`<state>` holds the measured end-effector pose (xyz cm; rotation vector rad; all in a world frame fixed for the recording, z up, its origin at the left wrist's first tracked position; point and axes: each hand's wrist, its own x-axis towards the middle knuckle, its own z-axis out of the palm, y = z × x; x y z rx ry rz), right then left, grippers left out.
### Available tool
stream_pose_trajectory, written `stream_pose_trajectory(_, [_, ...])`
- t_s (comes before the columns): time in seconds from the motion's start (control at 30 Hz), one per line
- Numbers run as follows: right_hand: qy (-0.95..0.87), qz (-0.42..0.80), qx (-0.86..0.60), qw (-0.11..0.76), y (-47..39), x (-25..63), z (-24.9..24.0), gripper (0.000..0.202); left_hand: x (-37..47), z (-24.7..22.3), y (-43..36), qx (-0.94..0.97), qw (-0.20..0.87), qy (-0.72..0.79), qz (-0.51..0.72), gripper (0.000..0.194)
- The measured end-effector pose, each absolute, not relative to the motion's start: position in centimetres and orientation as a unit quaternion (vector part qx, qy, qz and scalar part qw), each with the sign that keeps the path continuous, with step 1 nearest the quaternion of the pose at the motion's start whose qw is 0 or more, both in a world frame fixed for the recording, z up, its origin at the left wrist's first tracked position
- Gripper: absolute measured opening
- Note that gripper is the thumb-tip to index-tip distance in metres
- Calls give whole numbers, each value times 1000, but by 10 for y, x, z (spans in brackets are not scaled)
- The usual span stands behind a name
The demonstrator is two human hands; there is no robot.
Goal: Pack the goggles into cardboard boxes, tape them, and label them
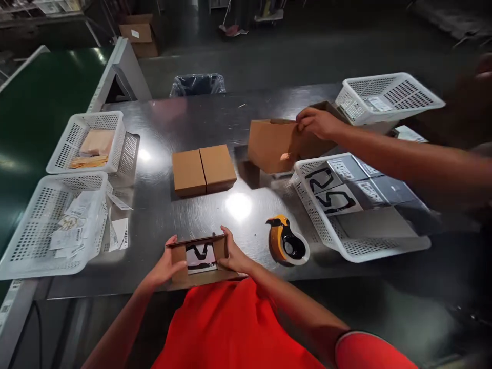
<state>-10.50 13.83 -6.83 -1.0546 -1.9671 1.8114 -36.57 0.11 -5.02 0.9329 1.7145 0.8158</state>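
At the front edge of the metal table, a small open cardboard box (179, 271) is held between my two hands. My left hand (166, 264) grips its left end, thumb on the inner side. My right hand (233, 253) grips the right end, fingers along the far flap. Inside the box lies a white item with black markings (200, 256). Beyond it, two closed brown boxes (189, 171) sit side by side. An orange tape dispenser (282, 241) rests right of my right hand.
On the left are two white baskets (54, 174) (100, 177), with papers and envelopes. At right, another person's hand (317, 123) holds a larger carton (271, 146) near a basket of packages (313, 215). A white basket (407, 110) stands behind.
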Motion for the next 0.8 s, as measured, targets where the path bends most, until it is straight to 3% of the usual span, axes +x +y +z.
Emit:
stream_pose_trajectory(0.07, [-716, 597, -329, 148, 141, -100, -69, 114, -353, -56, 7, 408, 409, 744, 335, 102])
stream_pose_trajectory(0.13, [-740, 570, -304, 187, 140, -94, -70, 101, -348, -55, 6, 437, 311, 773, 339, 103])
stream_pose_trajectory(0.23, [-745, 547, -300, 237, 136, -89, -71, 56, -359, -41, -4, 554, 217, 746, 298, 71])
stream_pose_trajectory(0.3, [-738, 555, -306, 233, 134, -90, -69, 34, -369, -26, -12, 647, 244, 690, 214, 52])
stream_pose_trajectory(0.33, [-729, 567, -310, 225, 134, -91, -67, 32, -372, -19, -14, 679, 261, 666, 161, 52])
stream_pose_trajectory(0.47, [-615, 648, -386, 229, 128, -101, -62, 53, -366, -1, -10, 704, 232, 670, 31, 76])
stream_pose_trajectory(0.67, [-546, 671, -436, 247, 102, -106, -58, 49, -345, -20, -5, 686, 136, 712, 66, 36])
stream_pose_trajectory(0.73, [-525, 685, -434, 258, 98, -105, -56, 68, -342, -25, -12, 709, 102, 694, 69, 49])
stream_pose_trajectory(0.8, [-508, 699, -432, 259, 98, -103, -54, 83, -340, -27, -17, 736, 85, 669, 57, 78])
